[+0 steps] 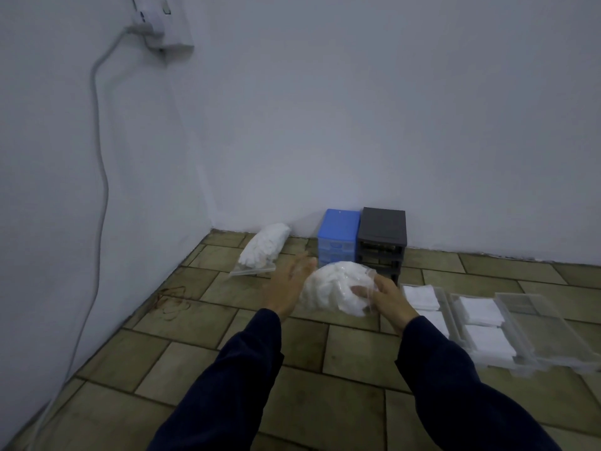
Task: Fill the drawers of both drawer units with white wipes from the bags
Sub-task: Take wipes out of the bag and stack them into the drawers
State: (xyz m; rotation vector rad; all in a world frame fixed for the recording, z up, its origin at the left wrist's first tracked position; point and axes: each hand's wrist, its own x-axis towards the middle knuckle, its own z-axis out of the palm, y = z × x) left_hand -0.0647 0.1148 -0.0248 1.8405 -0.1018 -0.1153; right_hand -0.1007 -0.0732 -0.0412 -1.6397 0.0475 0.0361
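A clear plastic bag of white wipes (335, 288) is held above the tiled floor, in front of the two drawer units. My right hand (388, 299) grips its right side. My left hand (287, 284) is flat and open just left of the bag, blurred. Against the wall stand a blue drawer unit (338, 231) and a dark grey drawer unit (383, 229), side by side. A second bag of wipes (263, 247) lies on the floor to the left. Three clear drawers (533, 323) lie on the floor at right; the two nearer ones hold folded white wipes (479, 312).
The wall corner is at the left, with a white cable (97, 177) hanging from a socket (156, 24) down to the floor. A thin reddish wire tangle (172, 301) lies on the tiles near the left wall.
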